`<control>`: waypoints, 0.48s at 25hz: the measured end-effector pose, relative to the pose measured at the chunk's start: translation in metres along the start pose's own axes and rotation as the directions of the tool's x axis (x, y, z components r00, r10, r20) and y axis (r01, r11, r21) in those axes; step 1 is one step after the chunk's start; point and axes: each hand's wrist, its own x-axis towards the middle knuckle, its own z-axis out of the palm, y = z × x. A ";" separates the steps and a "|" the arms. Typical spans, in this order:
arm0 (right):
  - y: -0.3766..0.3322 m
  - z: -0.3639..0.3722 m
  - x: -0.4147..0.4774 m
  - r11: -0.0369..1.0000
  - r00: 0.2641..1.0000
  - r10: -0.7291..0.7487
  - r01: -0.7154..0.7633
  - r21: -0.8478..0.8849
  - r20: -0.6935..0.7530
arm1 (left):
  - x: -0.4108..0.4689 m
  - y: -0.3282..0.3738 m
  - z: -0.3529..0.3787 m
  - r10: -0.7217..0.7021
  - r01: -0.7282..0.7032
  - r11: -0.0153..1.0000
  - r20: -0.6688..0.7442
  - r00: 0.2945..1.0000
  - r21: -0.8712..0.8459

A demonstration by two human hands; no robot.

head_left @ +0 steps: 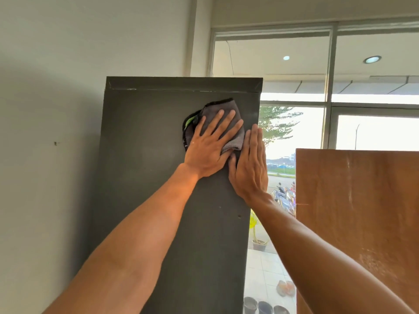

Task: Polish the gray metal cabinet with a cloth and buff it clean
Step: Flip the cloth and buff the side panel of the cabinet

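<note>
The tall gray metal cabinet point(145, 155) fills the middle of the head view, its side panel facing me. A folded gray cloth point(223, 107) with a black and green edge lies flat against the upper right of that panel. My left hand point(209, 146) presses on the cloth with fingers spread and straight. My right hand point(250, 164) lies flat on the panel along the cabinet's right edge, just right of the cloth, fingers straight and together. Both forearms reach up from the bottom of the frame.
A white wall point(45, 132) stands to the left of the cabinet. A brown wooden panel point(358, 211) stands at the right. Behind, a large window point(294, 123) shows a street, motorbikes and shoes on tiles.
</note>
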 end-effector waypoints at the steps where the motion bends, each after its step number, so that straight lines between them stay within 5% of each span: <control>1: 0.001 -0.003 0.000 1.000 1.000 -0.004 0.004 -0.003 0.018 | 0.009 0.001 -0.003 -0.017 0.018 1.000 0.012 1.000 -0.018; 6: -0.001 -0.007 -0.005 0.998 0.999 0.005 -0.001 -0.066 0.053 | 0.085 0.012 -0.018 -0.129 0.134 0.983 0.041 0.991 -0.122; 12: 0.004 -0.003 -0.014 0.998 0.997 0.052 -0.054 0.037 0.050 | 0.060 0.006 -0.005 0.165 -0.165 0.986 -0.038 0.986 -0.005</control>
